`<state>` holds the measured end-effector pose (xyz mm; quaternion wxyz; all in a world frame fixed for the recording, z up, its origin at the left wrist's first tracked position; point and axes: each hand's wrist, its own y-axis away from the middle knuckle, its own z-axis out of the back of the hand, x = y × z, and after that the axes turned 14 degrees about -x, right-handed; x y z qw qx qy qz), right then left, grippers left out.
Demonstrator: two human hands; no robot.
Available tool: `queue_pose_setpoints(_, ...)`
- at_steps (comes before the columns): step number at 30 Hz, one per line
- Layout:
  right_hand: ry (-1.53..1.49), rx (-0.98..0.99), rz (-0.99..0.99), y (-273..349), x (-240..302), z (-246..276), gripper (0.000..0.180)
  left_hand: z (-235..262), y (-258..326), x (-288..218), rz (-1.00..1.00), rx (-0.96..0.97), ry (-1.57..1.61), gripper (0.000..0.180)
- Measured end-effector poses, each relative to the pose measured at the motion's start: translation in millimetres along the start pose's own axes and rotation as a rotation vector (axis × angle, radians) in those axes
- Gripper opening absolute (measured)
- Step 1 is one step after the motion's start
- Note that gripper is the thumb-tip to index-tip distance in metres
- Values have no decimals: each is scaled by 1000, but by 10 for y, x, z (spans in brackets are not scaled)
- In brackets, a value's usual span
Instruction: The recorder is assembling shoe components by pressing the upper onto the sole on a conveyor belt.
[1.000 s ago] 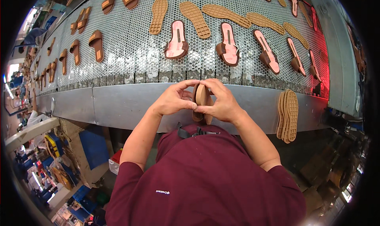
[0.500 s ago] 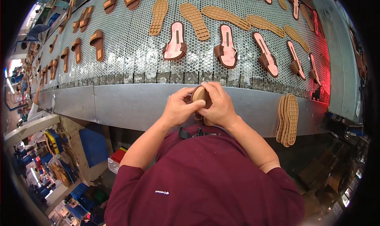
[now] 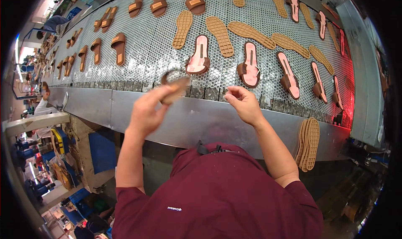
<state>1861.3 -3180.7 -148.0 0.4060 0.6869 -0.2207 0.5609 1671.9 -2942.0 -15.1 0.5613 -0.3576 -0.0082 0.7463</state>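
Note:
My left hand (image 3: 146,109) grips a brown slide sandal (image 3: 176,90) just above the conveyor's near edge; both are smeared by motion. Over the metal rail, my right hand (image 3: 246,107) holds nothing, its thumb and forefinger slightly apart. Ahead of it on the mesh belt lies a sandal upper with a pink underside (image 3: 250,63), one of several in a row. Beyond that row are several loose tan outsoles (image 3: 220,36) with a grid pattern. Finished-looking brown slides (image 3: 118,48) stand on the belt to the left.
A smooth metal rail (image 3: 92,103) runs along the conveyor's near side. Stacked tan outsoles (image 3: 310,145) rest on it at the right. A grey metal housing (image 3: 363,75) with red light beside it stands at the belt's right end. Another person's arm (image 3: 44,101) reaches to the belt at far left.
My hands have parted: the left carried the slide sandal leftward and up toward the belt, while the right let go of it. The belt's sandals and soles appear shifted right and down in view.

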Motion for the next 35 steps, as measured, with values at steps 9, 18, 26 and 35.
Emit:
queue_pose_setpoints(9,262,-139,-242,-818,-658,-439,62,-1430,32,1356,1501,65,563,84)
queue_pose_setpoints(18,519,8,-56,-1116,-805,-783,62,-2196,-205,1307,1713,-7,837,39)
queue_pose_setpoints(26,583,-158,915,-1117,490,-202,36,-1077,20,917,822,398,276,31)
queue_pose_setpoints(35,1083,789,194,-644,1184,-221,53,-424,-174,128,584,626,268,25)
